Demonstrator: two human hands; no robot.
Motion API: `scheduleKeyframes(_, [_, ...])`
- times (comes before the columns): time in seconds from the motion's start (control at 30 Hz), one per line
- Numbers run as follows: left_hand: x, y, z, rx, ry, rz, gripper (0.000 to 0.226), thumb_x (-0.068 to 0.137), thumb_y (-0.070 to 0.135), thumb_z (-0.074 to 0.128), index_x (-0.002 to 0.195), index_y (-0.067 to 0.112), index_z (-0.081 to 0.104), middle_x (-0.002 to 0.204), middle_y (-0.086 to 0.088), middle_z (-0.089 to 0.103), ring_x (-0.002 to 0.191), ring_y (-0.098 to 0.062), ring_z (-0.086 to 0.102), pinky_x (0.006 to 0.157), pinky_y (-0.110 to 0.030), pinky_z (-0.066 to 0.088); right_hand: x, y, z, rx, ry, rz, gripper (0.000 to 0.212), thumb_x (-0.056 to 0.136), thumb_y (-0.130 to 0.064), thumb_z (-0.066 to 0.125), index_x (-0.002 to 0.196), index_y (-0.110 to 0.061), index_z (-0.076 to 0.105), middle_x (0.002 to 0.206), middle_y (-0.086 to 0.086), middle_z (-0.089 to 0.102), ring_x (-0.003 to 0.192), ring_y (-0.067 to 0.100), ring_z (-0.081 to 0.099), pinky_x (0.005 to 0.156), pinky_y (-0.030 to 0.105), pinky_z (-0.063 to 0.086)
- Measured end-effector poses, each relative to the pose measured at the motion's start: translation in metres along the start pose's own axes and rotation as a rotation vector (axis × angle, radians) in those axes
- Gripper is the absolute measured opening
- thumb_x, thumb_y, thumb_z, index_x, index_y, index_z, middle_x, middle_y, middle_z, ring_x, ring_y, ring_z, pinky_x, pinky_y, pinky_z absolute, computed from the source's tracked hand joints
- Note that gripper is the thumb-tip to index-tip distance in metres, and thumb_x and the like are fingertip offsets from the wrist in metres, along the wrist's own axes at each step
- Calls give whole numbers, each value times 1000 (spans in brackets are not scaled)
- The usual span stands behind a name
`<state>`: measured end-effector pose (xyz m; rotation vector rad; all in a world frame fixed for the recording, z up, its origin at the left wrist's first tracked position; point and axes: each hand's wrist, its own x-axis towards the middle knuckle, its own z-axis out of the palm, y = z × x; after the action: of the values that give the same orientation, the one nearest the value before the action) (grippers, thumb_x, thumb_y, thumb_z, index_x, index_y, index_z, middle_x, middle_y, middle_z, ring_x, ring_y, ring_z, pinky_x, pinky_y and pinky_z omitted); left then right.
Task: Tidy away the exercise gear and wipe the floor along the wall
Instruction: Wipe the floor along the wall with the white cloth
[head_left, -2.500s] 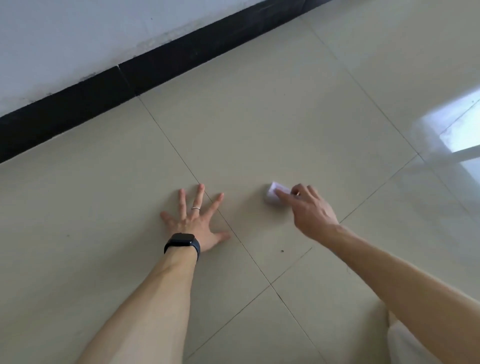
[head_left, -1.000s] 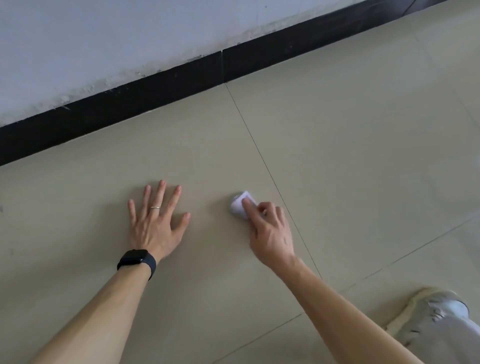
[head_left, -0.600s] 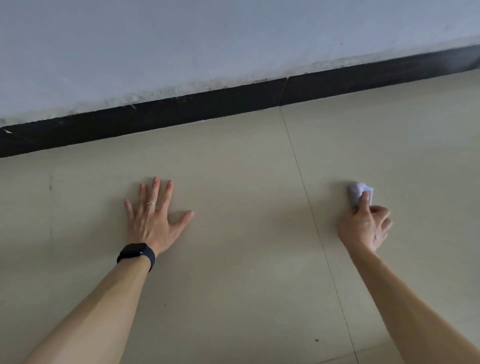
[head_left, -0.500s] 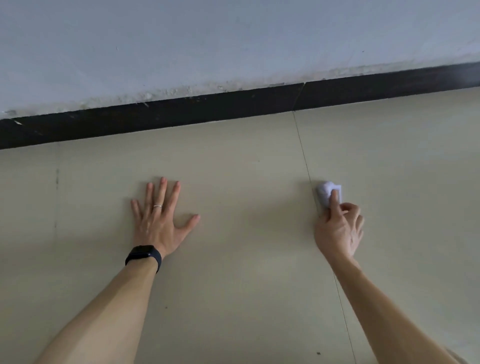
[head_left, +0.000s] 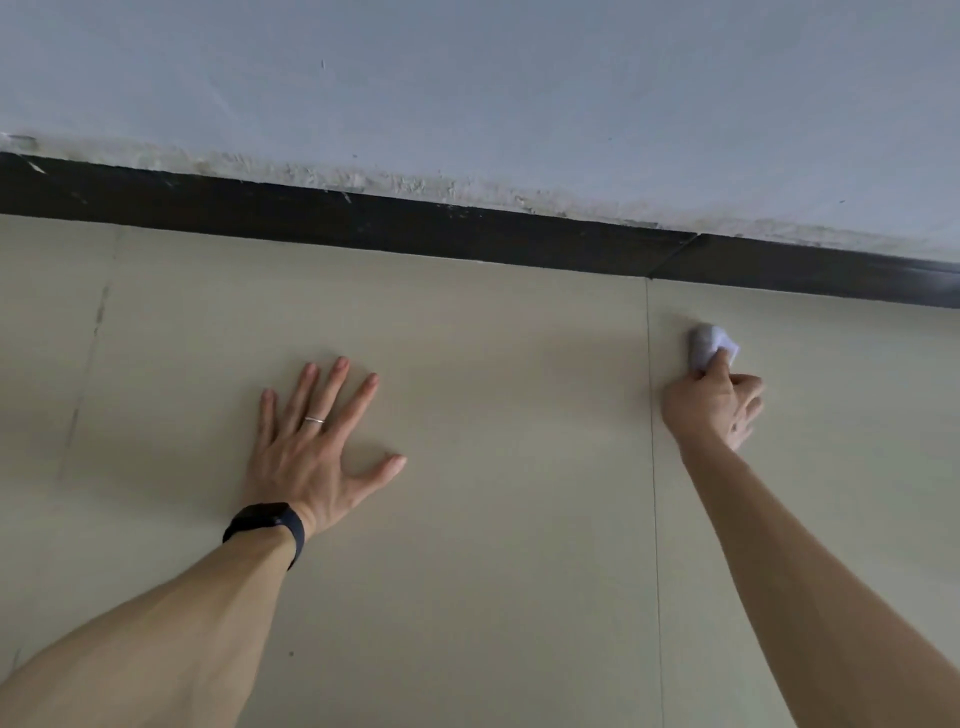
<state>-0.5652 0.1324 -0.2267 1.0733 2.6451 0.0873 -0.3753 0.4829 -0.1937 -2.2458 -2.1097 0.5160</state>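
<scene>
A small wad of white tissue (head_left: 707, 343) lies pressed on the beige tiled floor (head_left: 493, 415), a short way in front of the black skirting board (head_left: 415, 228). My right hand (head_left: 714, 405) holds the wad down under its forefinger, with the other fingers curled behind it. My left hand (head_left: 311, 447) lies flat on the floor with its fingers spread, well to the left of the wad. It wears a ring and a black watch at the wrist. No exercise gear is in view.
A white wall (head_left: 467, 88) with a rough, chipped lower edge rises above the skirting. A tile joint (head_left: 652, 467) runs from the skirting towards me, just left of my right hand. A faint smudged line (head_left: 93, 332) marks the floor at far left.
My right hand has slid the tissue wad forward, closer to the skirting. The view has swung, so the wall now fills the top. My left hand stays flat on the floor.
</scene>
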Motion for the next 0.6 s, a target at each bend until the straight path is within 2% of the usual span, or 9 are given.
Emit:
scheduleKeyframes(0.03, [0,0,0,-2,3,3,92,74,88,27,154,49,3,165,15,-8,153,-19,0,120,-53,3,-3,-14,2,-12,-24,-18,61,89,-14,41,148,-29,33,132,14,37,119,36,37,103,42,30])
scheduleKeyframes(0.1, [0,1,-1,-13,8,5,92,74,87,30,154,48,7,166,15,-5,153,-20,4,120,-53,4,-32,-37,16,-13,-47,-235,60,90,-15,44,148,-28,33,127,13,40,114,36,40,97,42,35])
scheduleKeyframes(0.2, [1,2,-2,-26,10,4,92,74,86,33,155,45,15,166,13,-1,153,-21,7,119,-55,7,-107,-48,40,-88,-176,-834,58,89,-15,52,146,-26,43,113,11,50,97,35,48,79,41,43])
scheduleKeyframes(0.27, [1,3,-4,-33,16,2,92,73,85,34,155,44,19,166,13,1,153,-21,9,119,-55,8,-124,-44,43,-153,-334,-1160,57,88,-21,53,144,-29,46,113,7,53,94,33,52,75,40,46])
scheduleKeyframes(0.33, [1,3,-4,-22,22,5,93,73,85,33,155,43,19,166,12,2,153,-21,10,119,-55,9,-95,-40,33,-130,-338,-1250,52,91,-26,52,142,-32,50,112,4,55,94,31,54,75,41,48])
scheduleKeyframes(0.4, [2,2,-3,-13,32,13,93,74,85,32,155,43,18,166,12,1,153,-21,10,118,-55,9,-52,-32,23,-123,-192,-1012,49,96,-24,50,144,-34,48,117,6,53,99,32,51,81,42,46])
scheduleKeyframes(0.47, [2,1,-1,-14,48,11,93,74,86,31,155,42,17,166,11,1,153,-21,9,118,-55,9,-2,-29,10,-91,-57,-484,52,98,-22,44,148,-35,39,129,10,44,113,35,44,96,45,38])
scheduleKeyframes(0.53, [2,1,0,-7,52,8,93,74,86,31,155,43,16,166,12,0,153,-21,9,119,-54,8,31,-40,-4,-64,-63,25,61,93,-17,40,152,-31,28,139,13,34,125,36,35,106,46,29])
scheduleKeyframes(0.6, [3,1,1,-9,59,8,93,74,86,31,155,44,16,166,12,1,153,-21,9,119,-55,9,38,-56,-3,-104,-110,133,67,90,-15,40,154,-24,21,143,14,28,130,37,31,108,48,27])
